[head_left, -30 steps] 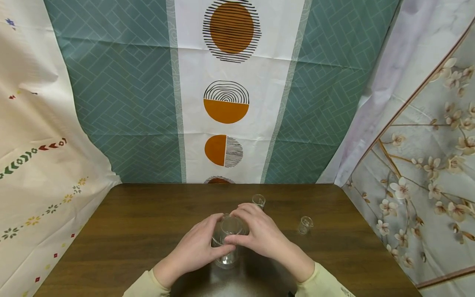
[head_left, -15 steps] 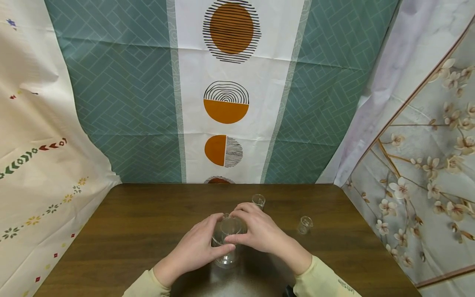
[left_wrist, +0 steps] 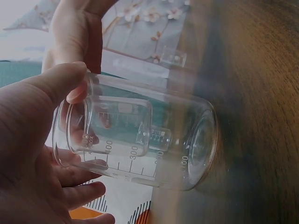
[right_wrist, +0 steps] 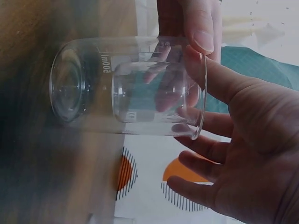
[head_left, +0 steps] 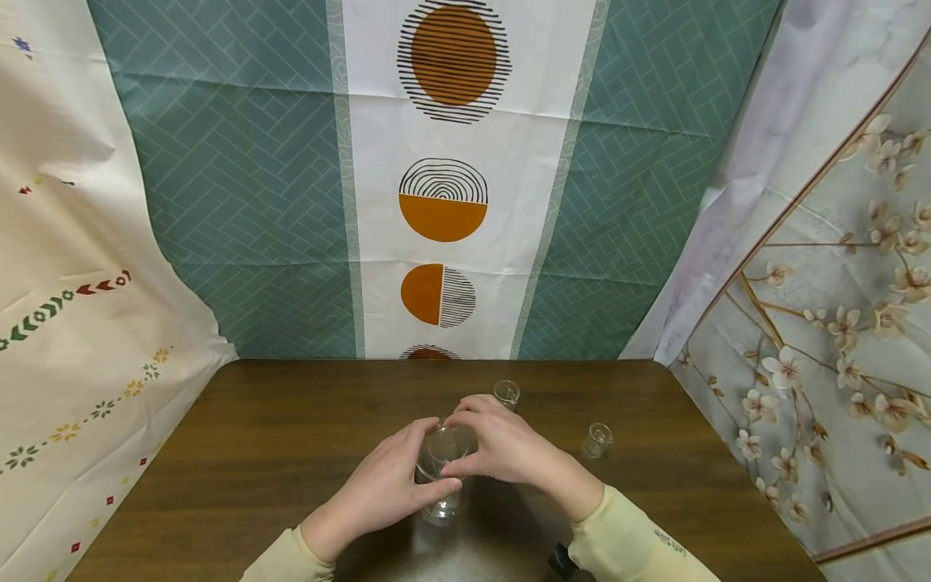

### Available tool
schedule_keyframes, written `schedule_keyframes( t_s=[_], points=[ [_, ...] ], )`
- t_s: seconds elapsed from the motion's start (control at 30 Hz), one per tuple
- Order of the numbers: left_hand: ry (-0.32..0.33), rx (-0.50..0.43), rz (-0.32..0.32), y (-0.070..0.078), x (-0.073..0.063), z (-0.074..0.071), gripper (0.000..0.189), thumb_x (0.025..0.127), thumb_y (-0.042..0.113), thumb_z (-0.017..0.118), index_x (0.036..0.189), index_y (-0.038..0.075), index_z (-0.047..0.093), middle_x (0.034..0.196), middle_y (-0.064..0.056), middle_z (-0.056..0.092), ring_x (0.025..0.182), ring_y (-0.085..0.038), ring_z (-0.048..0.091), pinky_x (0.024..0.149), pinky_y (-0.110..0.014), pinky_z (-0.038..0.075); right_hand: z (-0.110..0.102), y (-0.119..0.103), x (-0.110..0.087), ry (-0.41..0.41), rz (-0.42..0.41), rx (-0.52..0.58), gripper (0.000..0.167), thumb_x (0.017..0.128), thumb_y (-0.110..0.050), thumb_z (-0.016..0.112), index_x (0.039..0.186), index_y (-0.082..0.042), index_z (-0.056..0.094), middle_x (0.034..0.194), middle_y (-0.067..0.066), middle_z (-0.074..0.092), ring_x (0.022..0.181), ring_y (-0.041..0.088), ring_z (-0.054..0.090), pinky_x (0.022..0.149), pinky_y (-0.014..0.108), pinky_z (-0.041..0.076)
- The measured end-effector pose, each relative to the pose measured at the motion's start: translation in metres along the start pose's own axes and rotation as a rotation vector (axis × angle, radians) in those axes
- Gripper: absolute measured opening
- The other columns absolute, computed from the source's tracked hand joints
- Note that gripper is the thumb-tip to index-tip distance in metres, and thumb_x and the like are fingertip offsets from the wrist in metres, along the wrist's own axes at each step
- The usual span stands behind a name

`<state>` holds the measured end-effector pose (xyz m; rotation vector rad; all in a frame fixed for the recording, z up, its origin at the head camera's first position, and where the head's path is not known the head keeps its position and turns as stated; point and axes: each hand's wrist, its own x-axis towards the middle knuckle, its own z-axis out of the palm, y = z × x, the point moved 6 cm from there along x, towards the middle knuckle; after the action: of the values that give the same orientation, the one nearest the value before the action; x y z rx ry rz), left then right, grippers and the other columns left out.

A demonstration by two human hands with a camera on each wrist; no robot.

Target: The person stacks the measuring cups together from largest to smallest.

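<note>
A large clear glass beaker (head_left: 442, 511), marked 500 ml in the right wrist view, stands on the table in front of me. My left hand (head_left: 385, 478) grips it near the rim, thumb on the near side and fingers around the far side. Inside its upper part hangs a smaller glass beaker (right_wrist: 149, 95), its bottom well above the large one's base. The fingers and thumb of my right hand (head_left: 502, 443) hold this smaller beaker by its rim, at the mouth of the large one.
Two little glass beakers stand on the brown wooden table (head_left: 291, 420): one (head_left: 507, 391) behind my right hand, the other (head_left: 599, 440) further right. A patterned curtain (head_left: 280, 202) hangs behind the table's far edge, with printed cloths at both sides.
My right hand has shifted slightly left with the smaller beaker, and its forearm has swung a little. My left hand and the large beaker have stayed put.
</note>
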<state>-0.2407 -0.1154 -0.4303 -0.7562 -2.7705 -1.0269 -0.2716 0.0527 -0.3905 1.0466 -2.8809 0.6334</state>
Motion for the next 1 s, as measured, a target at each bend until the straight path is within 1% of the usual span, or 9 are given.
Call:
schedule_keyframes(
  t_s=[0.17, 0.33, 0.6, 0.8, 1.0],
  points=[
    [0.000, 0.001, 0.003, 0.0012, 0.0008, -0.0003, 0.092, 0.094, 0.063, 0.083, 0.156, 0.003, 0.051, 0.156, -0.012, 0.060, 0.141, -0.037, 0.059, 0.113, -0.067, 0.046, -0.0008, -0.0023, 0.0036, -0.018, -0.009, -0.030, 0.054, 0.085, -0.045, 0.097, 0.127, -0.014, 0.080, 0.128, -0.001, 0.065, 0.130, 0.022, 0.056, 0.107, 0.045, 0.053],
    [0.006, 0.005, 0.019, 0.0014, 0.0003, -0.0004, 0.093, 0.094, 0.068, 0.080, 0.155, 0.003, 0.052, 0.153, -0.011, 0.061, 0.139, -0.036, 0.061, 0.113, -0.066, 0.046, -0.0021, -0.0045, 0.0058, -0.050, -0.016, -0.055, 0.051, 0.083, -0.045, 0.099, 0.123, -0.016, 0.082, 0.123, -0.003, 0.065, 0.127, 0.022, 0.056, 0.102, 0.041, 0.054],
    [0.003, 0.001, 0.004, 0.0002, 0.0002, 0.0014, 0.094, 0.093, 0.068, 0.081, 0.156, 0.004, 0.052, 0.153, -0.010, 0.061, 0.139, -0.036, 0.060, 0.112, -0.065, 0.047, -0.0004, -0.0054, 0.0081, -0.106, -0.018, -0.087, 0.051, 0.086, -0.046, 0.096, 0.126, -0.018, 0.082, 0.125, -0.005, 0.066, 0.129, 0.021, 0.056, 0.104, 0.041, 0.054],
    [-0.003, 0.011, -0.010, -0.0017, 0.0004, 0.0033, 0.094, 0.094, 0.069, 0.079, 0.156, 0.004, 0.051, 0.153, -0.008, 0.062, 0.139, -0.034, 0.060, 0.113, -0.064, 0.046, 0.0004, -0.0065, 0.0089, -0.141, -0.034, -0.088, 0.050, 0.088, -0.043, 0.096, 0.127, -0.016, 0.081, 0.126, -0.003, 0.067, 0.127, 0.022, 0.057, 0.104, 0.040, 0.054],
    [-0.005, 0.003, -0.005, -0.0008, 0.0011, 0.0041, 0.090, 0.094, 0.063, 0.082, 0.156, 0.005, 0.051, 0.151, -0.008, 0.063, 0.138, -0.034, 0.060, 0.113, -0.066, 0.046, 0.0004, -0.0071, 0.0106, -0.189, -0.019, -0.087, 0.051, 0.088, -0.042, 0.096, 0.128, -0.014, 0.081, 0.129, -0.002, 0.068, 0.131, 0.022, 0.056, 0.107, 0.040, 0.052]
  ],
)
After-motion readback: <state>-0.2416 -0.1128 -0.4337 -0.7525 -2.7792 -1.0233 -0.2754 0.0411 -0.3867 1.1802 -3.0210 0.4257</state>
